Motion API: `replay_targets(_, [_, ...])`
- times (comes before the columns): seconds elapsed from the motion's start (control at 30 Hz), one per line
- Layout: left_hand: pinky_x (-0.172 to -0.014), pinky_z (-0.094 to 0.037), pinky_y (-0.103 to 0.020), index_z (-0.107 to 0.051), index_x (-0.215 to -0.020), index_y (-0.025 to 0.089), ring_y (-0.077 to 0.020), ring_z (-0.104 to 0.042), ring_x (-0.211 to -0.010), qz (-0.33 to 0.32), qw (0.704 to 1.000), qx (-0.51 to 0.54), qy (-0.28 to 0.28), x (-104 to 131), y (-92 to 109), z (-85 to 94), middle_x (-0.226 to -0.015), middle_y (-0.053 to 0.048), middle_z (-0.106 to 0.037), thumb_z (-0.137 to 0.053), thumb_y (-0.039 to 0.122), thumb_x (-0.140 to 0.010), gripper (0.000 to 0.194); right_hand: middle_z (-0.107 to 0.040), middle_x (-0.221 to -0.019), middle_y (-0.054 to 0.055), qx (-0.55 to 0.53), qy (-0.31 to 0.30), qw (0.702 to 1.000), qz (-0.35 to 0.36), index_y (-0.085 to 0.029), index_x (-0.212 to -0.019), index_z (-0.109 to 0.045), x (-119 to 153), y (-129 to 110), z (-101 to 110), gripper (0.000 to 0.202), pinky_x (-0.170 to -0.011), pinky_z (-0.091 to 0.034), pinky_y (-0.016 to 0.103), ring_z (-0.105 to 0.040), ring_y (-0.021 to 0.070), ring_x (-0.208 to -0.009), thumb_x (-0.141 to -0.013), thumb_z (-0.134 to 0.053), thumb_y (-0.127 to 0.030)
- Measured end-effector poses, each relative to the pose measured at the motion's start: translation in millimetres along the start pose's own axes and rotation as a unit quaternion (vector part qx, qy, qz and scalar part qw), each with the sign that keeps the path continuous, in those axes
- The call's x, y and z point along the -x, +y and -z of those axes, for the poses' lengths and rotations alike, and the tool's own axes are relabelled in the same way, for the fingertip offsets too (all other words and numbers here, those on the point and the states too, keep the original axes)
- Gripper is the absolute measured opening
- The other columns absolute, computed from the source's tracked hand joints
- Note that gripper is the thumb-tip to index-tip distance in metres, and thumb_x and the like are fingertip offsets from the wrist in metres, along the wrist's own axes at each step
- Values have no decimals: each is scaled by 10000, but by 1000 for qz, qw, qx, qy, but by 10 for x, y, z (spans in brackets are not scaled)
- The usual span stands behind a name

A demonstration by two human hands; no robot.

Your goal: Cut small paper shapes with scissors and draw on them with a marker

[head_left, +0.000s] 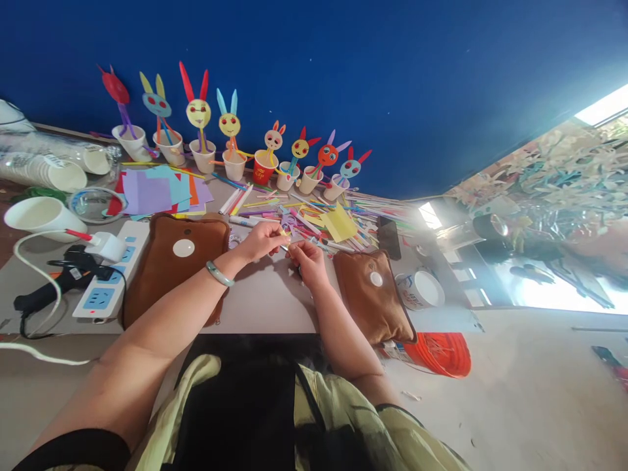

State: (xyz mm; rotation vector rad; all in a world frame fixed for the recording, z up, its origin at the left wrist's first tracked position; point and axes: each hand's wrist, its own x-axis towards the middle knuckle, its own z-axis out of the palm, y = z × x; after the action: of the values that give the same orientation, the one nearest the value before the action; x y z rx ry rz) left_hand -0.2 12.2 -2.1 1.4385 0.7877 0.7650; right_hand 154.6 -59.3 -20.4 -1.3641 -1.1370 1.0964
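My left hand (262, 241), with a bangle (219, 273) on its wrist, pinches something small and pale over the near middle of the table. Close beside it, my right hand (309, 260) is closed with thumb and finger together at the same spot. What they hold is too small to name. Just beyond the hands lies a pile of coloured paper strips and pens (304, 222), with a yellow paper sheet (339, 222) on it. Behind stands a row of paper cups (234, 167) holding paper rabbit figures (229, 124).
Brown cushion-like pouches lie on both sides, one at left (171, 281) and one at right (370, 304). Further left are a power strip (110, 275), a glue gun (46, 291) and coloured paper (147, 190). A phone (389, 237), a white tub (422, 290) and an orange bucket (444, 353) are rightward.
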Motion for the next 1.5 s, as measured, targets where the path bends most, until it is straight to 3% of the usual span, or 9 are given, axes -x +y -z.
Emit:
replay_targets(0.3, [-467,-364,-217,-569,-603,163,-85,-457,-442,26,999,10,26,-17,14,65,-472,24,-524,-698,318,-716,232,-577,-610,-18,-31,-19,999,2,-201,-723,-600,-19,14,-2,406,-466,-238,233,-337,75,-483,-731,-737,-583])
replay_targets(0.67, [-496,-381,-226,-538,-553,167,-89,-484,-457,6,1000,-2,18,-41,-57,70,-504,6,-549,-596,416,-823,372,-588,-628,-22,-12,-19,1000,14,-196,-740,-595,-35,27,28,404,-478,-275,220,-358,72,-494,-756,-704,-585])
replay_targets(1.07, [-488,-357,-228,-528,-578,173,-89,-464,-443,-19,998,-40,43,-35,-28,77,-484,18,-533,-625,483,-803,396,-581,-603,-40,-12,10,1000,-2,-188,-741,-607,-41,30,3,321,-475,-284,213,-368,63,-487,-715,-739,-479])
replay_targets(1.5, [-464,-333,-217,-586,-652,171,-72,-417,-427,-12,995,67,79,-23,36,86,-457,49,-475,-691,379,-755,255,-550,-540,-39,-5,16,1000,-21,-192,-668,-581,-18,-8,-3,439,-436,-250,215,-348,63,-443,-703,-747,-597])
